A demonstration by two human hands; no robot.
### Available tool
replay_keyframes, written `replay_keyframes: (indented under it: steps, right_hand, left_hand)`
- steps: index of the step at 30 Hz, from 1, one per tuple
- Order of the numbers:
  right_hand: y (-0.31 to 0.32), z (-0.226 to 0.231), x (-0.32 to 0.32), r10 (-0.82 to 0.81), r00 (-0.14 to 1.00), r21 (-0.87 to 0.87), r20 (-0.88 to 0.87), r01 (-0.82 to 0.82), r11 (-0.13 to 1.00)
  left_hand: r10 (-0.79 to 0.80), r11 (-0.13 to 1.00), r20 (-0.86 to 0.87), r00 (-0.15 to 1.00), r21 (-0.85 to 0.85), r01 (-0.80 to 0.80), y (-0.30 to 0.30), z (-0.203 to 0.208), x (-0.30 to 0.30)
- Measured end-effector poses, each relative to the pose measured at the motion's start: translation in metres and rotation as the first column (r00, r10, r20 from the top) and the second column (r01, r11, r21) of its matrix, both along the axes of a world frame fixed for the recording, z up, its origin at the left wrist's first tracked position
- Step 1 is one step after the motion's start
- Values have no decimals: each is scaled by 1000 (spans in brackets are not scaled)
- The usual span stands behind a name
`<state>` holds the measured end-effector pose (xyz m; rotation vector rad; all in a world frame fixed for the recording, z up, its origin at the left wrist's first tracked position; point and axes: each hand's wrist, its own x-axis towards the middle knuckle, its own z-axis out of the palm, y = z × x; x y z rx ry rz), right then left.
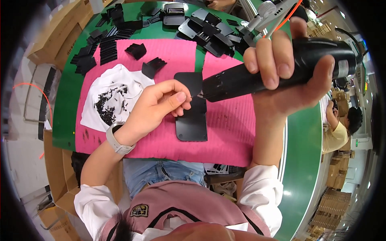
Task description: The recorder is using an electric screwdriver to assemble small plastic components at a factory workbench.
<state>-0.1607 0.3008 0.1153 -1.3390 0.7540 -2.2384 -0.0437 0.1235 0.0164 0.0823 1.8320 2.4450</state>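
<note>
"Black plate point(191, 126): where do you have it?"

"From my end, I see it on the pink mat point(231, 140), closer to the near edge of the green table point(299, 160) than the far one."

"Hands?"

"I see the right hand point(281, 68) wrapped around a black power screwdriver point(237, 82), tip at the plate's middle. The left hand point(161, 102) curls its fingers beside that tip; whether they pinch anything, I can't tell."

"Further out?"

"Toward the table's left edge, a white cloth point(130, 76) bearing black screws point(106, 108); along the far edge, loose black parts point(211, 34)."
</note>
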Motion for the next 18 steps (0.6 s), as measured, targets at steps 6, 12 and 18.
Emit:
replay_keyframes:
  steps: [6, 12, 18]
  right_hand:
    - [3, -16, -5, 8, 994, -2, -107, -8, 1000]
    - [2, -29, 2, -21, 998, 10, -54, 22, 1000]
    - [1, -33, 8, -56, 997, 11, -55, 57, 998]
  left_hand:
    - [29, 999, -34, 999, -25, -30, -1, -4, 0]
    - [7, 997, -10, 1000, -78, -7, -5, -6, 1]
    - [34, 982, -15, 999, -183, -37, -8, -7, 3]
